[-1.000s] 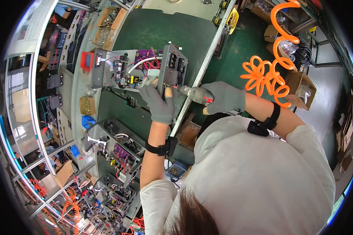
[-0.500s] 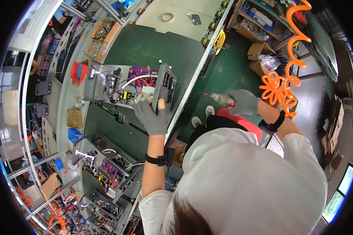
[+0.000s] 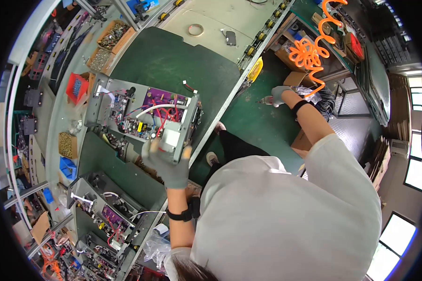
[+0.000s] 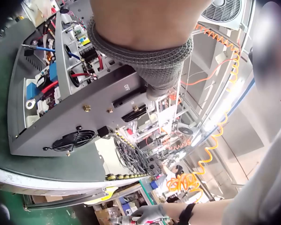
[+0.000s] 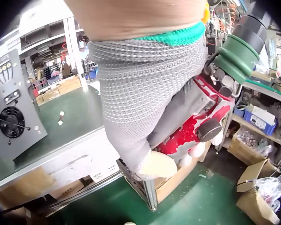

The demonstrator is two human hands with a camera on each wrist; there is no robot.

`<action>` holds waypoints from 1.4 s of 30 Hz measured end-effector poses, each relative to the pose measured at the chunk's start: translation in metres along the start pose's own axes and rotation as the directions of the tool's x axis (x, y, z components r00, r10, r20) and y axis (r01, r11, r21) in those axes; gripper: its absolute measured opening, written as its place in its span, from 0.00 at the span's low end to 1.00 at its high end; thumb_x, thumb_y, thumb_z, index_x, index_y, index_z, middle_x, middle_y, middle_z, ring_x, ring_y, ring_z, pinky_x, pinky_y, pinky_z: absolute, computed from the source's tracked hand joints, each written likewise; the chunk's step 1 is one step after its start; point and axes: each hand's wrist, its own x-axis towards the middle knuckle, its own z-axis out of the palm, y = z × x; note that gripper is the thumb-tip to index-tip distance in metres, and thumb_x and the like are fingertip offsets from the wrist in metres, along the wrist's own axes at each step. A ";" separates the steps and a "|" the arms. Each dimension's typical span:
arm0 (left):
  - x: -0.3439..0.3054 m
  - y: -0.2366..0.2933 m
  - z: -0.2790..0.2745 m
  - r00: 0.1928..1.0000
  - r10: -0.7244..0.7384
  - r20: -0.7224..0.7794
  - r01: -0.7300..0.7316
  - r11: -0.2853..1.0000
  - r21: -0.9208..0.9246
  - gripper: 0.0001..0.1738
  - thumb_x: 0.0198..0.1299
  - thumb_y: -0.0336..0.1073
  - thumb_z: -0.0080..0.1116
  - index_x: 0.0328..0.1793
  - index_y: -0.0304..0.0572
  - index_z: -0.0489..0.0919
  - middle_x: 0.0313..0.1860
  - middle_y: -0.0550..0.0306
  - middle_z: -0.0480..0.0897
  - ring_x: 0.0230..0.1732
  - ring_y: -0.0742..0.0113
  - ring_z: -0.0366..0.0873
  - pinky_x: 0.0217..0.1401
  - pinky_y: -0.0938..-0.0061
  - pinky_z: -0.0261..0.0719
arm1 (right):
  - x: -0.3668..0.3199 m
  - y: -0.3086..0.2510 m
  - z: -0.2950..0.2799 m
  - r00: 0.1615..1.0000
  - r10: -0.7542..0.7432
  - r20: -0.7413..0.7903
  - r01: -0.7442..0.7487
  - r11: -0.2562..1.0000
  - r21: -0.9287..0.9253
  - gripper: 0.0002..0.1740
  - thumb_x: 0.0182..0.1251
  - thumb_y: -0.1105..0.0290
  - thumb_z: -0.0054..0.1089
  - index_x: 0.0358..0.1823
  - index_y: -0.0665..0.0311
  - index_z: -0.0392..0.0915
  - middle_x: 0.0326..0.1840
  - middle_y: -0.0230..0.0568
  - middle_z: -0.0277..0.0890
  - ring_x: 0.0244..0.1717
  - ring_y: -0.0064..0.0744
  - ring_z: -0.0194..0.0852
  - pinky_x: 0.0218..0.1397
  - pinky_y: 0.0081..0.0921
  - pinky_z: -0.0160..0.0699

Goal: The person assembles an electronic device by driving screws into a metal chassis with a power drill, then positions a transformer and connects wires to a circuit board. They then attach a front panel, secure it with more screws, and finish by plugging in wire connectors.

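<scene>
A grey metal chassis (image 3: 108, 100) with purple circuit boards and red and white wires lies on the green mat (image 3: 169, 56). My gloved left hand (image 3: 166, 161) grips its near end panel (image 3: 176, 140); the left wrist view shows that panel (image 4: 61, 126) with a small fan and my glove (image 4: 154, 70) against it. My gloved right hand (image 3: 277, 95) is out to the right, away from the bench, holding a red pneumatic screwdriver (image 5: 196, 124) that hangs on an orange coiled hose (image 3: 307, 51). In the right wrist view my fingers (image 5: 145, 117) wrap the tool's body.
More open chassis (image 3: 108, 210) stand in a row at the near left. Boxes of screws (image 3: 110, 37) and a red bin (image 3: 76, 86) line the bench's far side. A tape roll (image 3: 195, 29) lies on the conveyor. Cardboard boxes (image 3: 295, 77) sit on the floor at right.
My right hand has swung the screwdriver away from the chassis, far out to the right. My left hand has shifted to the chassis's near end, and the panel has tilted.
</scene>
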 end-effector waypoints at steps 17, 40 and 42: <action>0.000 0.002 -0.002 0.850 -0.403 0.338 0.508 0.797 -0.327 0.54 0.37 0.51 0.82 0.67 0.37 0.62 0.57 0.52 0.74 0.58 0.62 0.73 0.62 0.66 0.72 | 0.115 -0.036 -0.078 0.910 -0.124 0.395 0.019 0.965 0.261 0.21 0.64 0.62 0.58 0.52 0.71 0.75 0.41 0.53 0.80 0.32 0.43 0.83 0.41 0.41 0.82; -0.018 -0.058 -0.022 0.722 -0.671 0.167 0.582 0.460 -0.670 0.15 0.63 0.31 0.56 0.54 0.31 0.75 0.46 0.55 0.80 0.46 0.71 0.76 0.53 0.77 0.72 | -0.059 -0.182 -0.192 0.647 -0.573 -0.503 0.757 0.563 0.332 0.17 0.66 0.59 0.54 0.39 0.69 0.80 0.27 0.45 0.78 0.25 0.33 0.77 0.31 0.29 0.72; -0.016 -0.049 -0.020 0.672 -0.715 0.194 0.645 0.435 -0.628 0.10 0.63 0.28 0.55 0.50 0.34 0.78 0.42 0.58 0.81 0.40 0.74 0.75 0.47 0.80 0.73 | -0.072 -0.207 -0.205 0.625 -0.621 -0.473 0.773 0.577 0.264 0.13 0.63 0.62 0.59 0.41 0.64 0.81 0.27 0.43 0.79 0.25 0.34 0.76 0.34 0.27 0.75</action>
